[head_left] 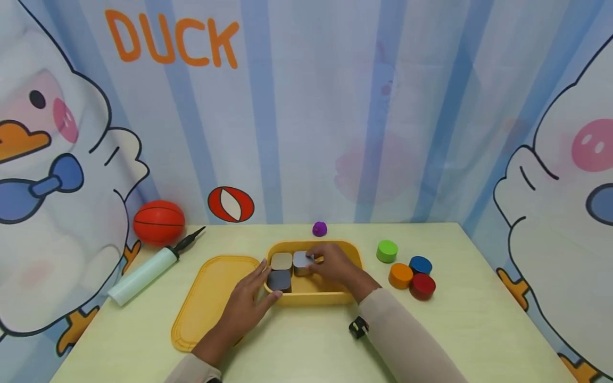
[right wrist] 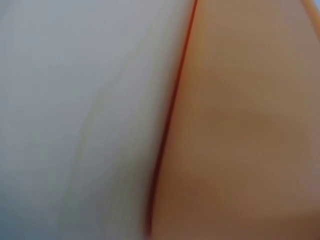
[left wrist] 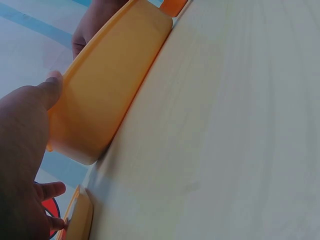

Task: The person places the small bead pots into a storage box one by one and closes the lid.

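Note:
A yellow rectangular box point(head_left: 316, 299) holds a beige block point(head_left: 281, 261), a dark grey block point(head_left: 279, 281) and a light grey block point(head_left: 302, 263) in its left part. My right hand point(head_left: 335, 264) pinches the light grey block between thumb and fingers. My left hand point(head_left: 246, 306) rests against the box's left end, fingers extended, thumb at the front rim. In the left wrist view the left thumb touches the rim of the box point(left wrist: 112, 85). The right wrist view shows only the box's side point(right wrist: 240, 120), blurred.
A yellow lid point(head_left: 210, 298) lies left of the box. Farther left are a pale green pump point(head_left: 143, 276) and a red ball point(head_left: 159, 222). Green point(head_left: 387, 251), orange point(head_left: 400, 275), blue point(head_left: 420, 265) and red point(head_left: 422, 286) discs sit right. A purple object point(head_left: 319, 229) stands behind; a black item point(head_left: 358, 327) lies in front.

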The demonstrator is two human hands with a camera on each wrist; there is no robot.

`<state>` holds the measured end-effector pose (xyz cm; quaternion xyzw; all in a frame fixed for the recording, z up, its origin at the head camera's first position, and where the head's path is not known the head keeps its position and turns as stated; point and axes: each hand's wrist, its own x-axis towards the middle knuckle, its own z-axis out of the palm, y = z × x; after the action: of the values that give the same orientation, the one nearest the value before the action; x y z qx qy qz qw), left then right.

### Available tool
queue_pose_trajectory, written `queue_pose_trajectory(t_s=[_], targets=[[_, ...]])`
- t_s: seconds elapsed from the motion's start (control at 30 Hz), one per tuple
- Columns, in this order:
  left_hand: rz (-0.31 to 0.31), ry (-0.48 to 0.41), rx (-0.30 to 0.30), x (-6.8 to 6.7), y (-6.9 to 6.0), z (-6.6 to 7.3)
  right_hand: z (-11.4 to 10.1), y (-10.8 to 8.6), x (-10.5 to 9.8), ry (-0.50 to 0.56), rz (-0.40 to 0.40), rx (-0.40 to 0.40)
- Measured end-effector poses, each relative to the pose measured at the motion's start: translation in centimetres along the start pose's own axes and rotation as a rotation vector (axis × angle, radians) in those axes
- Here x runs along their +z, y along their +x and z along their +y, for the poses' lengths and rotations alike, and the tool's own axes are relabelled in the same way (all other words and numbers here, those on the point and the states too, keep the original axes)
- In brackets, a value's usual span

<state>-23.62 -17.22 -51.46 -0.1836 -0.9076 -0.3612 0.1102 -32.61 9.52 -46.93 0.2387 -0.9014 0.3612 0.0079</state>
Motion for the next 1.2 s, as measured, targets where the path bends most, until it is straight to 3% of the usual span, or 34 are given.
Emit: queue_pose_trajectory(t_s=[0.53,1.2], targets=[[0.006,0.011,0.002,-0.30,0.03,0.17,-0.03,0.39,0.13,0.012,-0.005,0.002],[-0.022,0.012,-0.025,-0.02,0.06,0.03,-0.16,-0.05,-0.13,0.073,-0.009,0.082]])
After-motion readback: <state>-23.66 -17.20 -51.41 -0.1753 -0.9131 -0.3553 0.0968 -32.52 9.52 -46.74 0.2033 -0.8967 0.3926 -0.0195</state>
